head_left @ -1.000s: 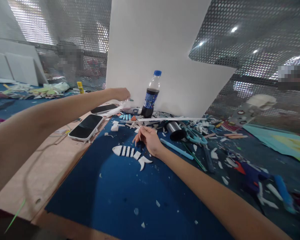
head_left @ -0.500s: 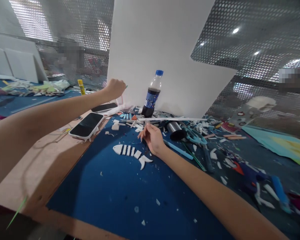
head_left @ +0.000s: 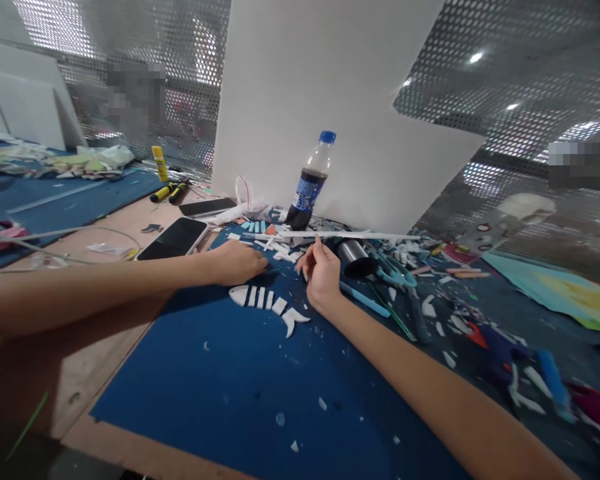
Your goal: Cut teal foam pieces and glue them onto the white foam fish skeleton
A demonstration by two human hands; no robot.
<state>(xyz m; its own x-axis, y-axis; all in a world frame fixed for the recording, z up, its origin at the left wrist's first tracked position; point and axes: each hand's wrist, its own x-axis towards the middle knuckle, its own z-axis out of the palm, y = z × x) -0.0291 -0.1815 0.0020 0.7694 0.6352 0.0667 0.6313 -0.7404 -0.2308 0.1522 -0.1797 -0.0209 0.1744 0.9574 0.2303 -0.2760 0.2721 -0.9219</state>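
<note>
My left hand is low over the blue mat, its fingers curled together. A small dark-teal sliver shows by its fingertips; what the fingers hold is too small to make out. Just to the right, my right hand rests with bent fingers pressed together, and anything between them is hidden. In front of both hands lies a white fish skeleton made of separate flat pieces: a head with an eye hole, several rib strips and a forked tail. A spool with silvery sides lies beside my right hand.
Behind the hands stand a cola bottle and a large white board. Two phones, the nearer one white-edged, lie at left. Right of the hands are blue-handled scissors, a light-blue stick and scattered white scraps.
My left hand has come down from its raised place near the board to the mat, beside my right hand. The right hand stays nearly in place, and the view has shifted slightly.
</note>
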